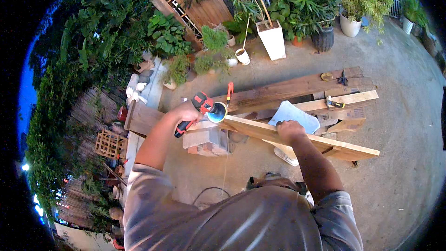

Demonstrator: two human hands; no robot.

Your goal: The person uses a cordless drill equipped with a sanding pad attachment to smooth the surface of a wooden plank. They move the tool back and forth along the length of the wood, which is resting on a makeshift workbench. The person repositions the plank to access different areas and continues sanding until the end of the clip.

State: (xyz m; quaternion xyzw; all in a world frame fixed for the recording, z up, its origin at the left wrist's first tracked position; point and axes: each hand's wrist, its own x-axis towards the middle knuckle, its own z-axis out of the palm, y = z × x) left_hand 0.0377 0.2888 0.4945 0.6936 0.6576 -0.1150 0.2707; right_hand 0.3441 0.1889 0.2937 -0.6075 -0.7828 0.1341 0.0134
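Observation:
In my left hand [186, 110] is a red and black cordless drill [202, 103], its fingers closed round the grip. A round, pale disc [217, 113] is fitted at the drill's front. It sits right by the left end of a long light-wood board [260, 129]; I cannot tell whether the two touch. The board slants down to the right in front of me. My right hand [291, 130] is closed over the board's upper edge near its middle, with the fingertips partly hidden.
Beyond the board lie several planks [292, 87], with a hammer [334, 103] and an orange-handled tool [230, 92] on or beside them. A pale flat sheet [295, 116] is behind my right hand. Blocks [206, 143] stand under the left end. Potted plants [350, 25] line the back.

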